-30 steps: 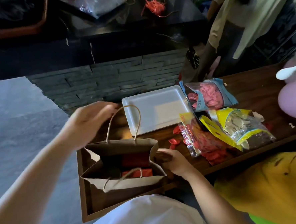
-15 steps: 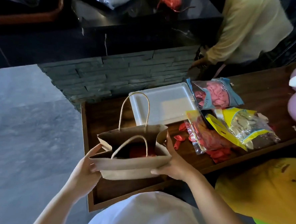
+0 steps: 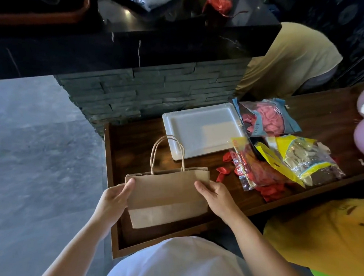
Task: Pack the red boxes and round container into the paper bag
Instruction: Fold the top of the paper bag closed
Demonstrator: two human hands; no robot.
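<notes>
The left hand (image 3: 114,197) grips the left edge of the paper bag (image 3: 167,197), thumb laid across the near face just below the rim, fingers hidden behind. The right hand (image 3: 215,194) grips the opposite edge in mirror fashion, thumb on the near face at the upper right corner. Both hands are closed on the bag; neither carries anything else. The bag stands upright on the wooden tray (image 3: 115,206), its mouth pressed nearly flat so that both twisted handles (image 3: 167,153) rise together above the rim. The red boxes and round container are not visible; whether they lie inside cannot be told from this view, since the closed mouth hides the interior.

Judged from the flattened top, the step in hand is closing and squaring the bag. To do it well, both thumbs should press evenly so that the two rims meet along their whole length, and the base should remain seated flat on the tray, lest the contents shift and tip the bag. The handles are best kept aligned, one behind the other.

Beyond the bag lies a white tray (image 3: 199,130); to its right, well apart from the hands, are balloon packets (image 3: 269,119) and loose red balloons (image 3: 222,170).
</notes>
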